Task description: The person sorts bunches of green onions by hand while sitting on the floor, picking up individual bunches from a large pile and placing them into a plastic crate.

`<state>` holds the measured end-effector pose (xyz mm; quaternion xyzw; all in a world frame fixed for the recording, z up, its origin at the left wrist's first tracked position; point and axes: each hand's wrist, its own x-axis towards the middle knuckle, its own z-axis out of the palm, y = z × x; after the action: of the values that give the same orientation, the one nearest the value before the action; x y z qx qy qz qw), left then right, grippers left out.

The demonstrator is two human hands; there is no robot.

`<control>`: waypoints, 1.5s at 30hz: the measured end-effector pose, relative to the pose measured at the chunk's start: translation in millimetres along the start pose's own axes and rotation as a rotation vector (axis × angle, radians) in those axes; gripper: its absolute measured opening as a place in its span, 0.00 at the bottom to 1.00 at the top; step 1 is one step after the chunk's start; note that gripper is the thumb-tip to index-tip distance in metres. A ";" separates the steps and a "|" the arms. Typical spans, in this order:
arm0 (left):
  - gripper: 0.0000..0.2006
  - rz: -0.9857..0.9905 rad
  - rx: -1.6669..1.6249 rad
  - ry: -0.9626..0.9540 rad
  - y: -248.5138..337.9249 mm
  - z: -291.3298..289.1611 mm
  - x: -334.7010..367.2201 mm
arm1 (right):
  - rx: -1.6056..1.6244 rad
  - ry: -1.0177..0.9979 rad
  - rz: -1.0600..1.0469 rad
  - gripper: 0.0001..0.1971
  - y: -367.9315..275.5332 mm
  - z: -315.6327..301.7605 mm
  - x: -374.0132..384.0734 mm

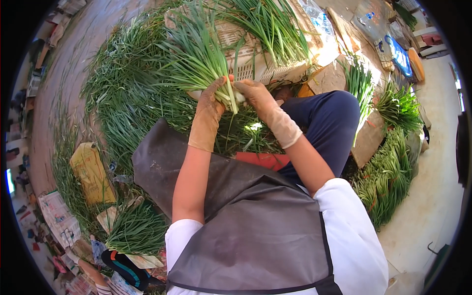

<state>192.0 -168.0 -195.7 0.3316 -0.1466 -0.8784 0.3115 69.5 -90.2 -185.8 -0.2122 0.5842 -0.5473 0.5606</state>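
My left hand (214,96), in a soiled tan glove, is wrapped round the pale stalk ends of a bunch of garlic chives (204,51). The long green leaves fan away up and to the left, over the near side of a pale plastic crate (250,73). Close beside the stalk ends, my right hand (256,97), gloved too, has its fingers pinched together. What they grip is too small to tell. Another chive bunch (275,29) lies on top of the crate, its stalk ends toward me.
Loose chives (130,73) lie in a wide heap at the left. Several bundles (386,177) are stacked along the right. A yellow sack (91,172) lies at the lower left. Beyond the crate's right corner are plastic bottles (319,22) and a blue container (399,56). A co-worker's arm (91,273) shows at the bottom left.
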 end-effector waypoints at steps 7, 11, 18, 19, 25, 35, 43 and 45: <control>0.13 -0.014 0.086 0.123 4.3 -25.1 -1.1 | 0.101 -0.007 0.079 0.14 10.5 15.0 23.9; 0.13 -0.034 0.135 0.117 11.9 -23.1 -4.0 | 0.163 -0.063 0.114 0.15 16.1 13.6 29.1; 0.15 -0.067 0.306 0.235 7.9 -20.3 -11.4 | 0.193 -0.092 0.021 0.09 16.2 10.7 30.1; 0.15 -0.072 0.285 0.200 6.9 -21.6 -13.2 | 0.174 -0.087 -0.006 0.10 13.4 12.6 28.8; 0.14 -0.085 0.272 0.185 4.1 -21.9 -17.2 | -0.031 0.090 -0.124 0.10 10.9 20.8 24.7; 0.14 -0.075 0.159 0.135 0.9 -2.7 -23.8 | -0.032 0.161 -0.296 0.10 10.3 23.4 6.8; 0.14 0.146 0.054 0.176 34.8 -12.1 -15.6 | 0.482 -0.080 -0.215 0.12 3.2 9.7 -11.7; 0.16 0.256 0.147 0.115 69.7 -26.0 -13.8 | 0.031 -0.319 -0.089 0.15 16.4 4.3 -23.9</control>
<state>249.0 -213.7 -175.7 0.3818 -0.2332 -0.7980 0.4038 86.0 -66.2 -189.1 -0.3134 0.4694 -0.5399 0.6244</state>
